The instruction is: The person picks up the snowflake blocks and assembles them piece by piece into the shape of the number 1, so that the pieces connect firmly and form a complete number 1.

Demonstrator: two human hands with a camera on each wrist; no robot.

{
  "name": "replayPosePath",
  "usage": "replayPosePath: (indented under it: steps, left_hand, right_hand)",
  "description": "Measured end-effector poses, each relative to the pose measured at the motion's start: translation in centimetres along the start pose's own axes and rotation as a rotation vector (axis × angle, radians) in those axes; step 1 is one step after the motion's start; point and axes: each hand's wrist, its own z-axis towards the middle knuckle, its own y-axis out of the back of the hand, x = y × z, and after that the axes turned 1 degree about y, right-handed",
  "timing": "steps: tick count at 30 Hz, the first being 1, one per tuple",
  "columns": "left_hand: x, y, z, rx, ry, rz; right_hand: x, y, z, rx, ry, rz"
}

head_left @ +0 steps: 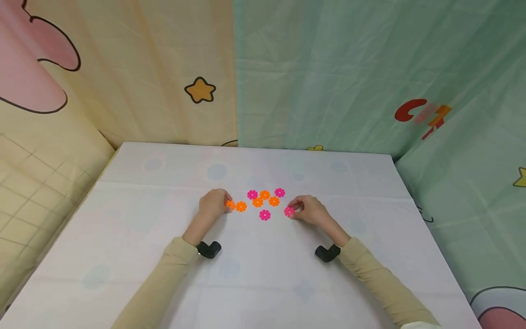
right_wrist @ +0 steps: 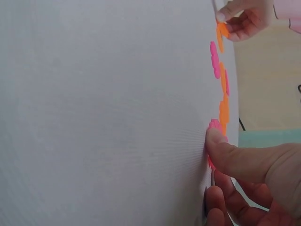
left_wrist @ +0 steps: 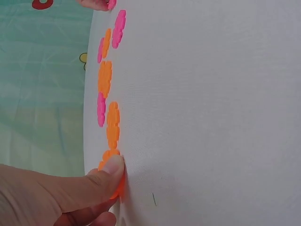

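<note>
Printed curtains (head_left: 287, 82), yellow at upper left and green at upper right, hang behind the white cloth-covered table (head_left: 263, 283) on my feed. Left of centre in the head view, the left hand (head_left: 213, 204) pinches an orange disc (head_left: 230, 205); right of centre, the right hand (head_left: 310, 210) pinches a pink disc (head_left: 289, 211). Seven loose discs (head_left: 274, 201), four orange and three pink, lie between them. From above I see round, notched faces turned up; both wrist views give me thin slivers, long axes running up and down the frame. Left fingers cover part of the orange disc, and I cannot tell whether it touches its neighbour. In the right wrist view the thumb hides much of the pink disc
</note>
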Motion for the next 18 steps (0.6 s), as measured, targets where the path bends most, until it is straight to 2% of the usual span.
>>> replayPosePath:
  steps: [7,12,18]
  left_hand:
    - [0.04,-0.24,-0.21,-0.036,0.025,-0.027]
    - [-0.01,-0.50,-0.46,-0.057,0.038,-0.065]
    - [-0.22,-0.68,-0.92,-0.108,0.038,-0.067]
  right_hand:
    - [0.13,-0.01,-0.20,-0.014,-0.024,0.001]
    - [0.16,-0.01,-0.36,-0.030,-0.015,-0.002]
    - [0.26,0.01,-0.40,-0.055,-0.001,0.001]
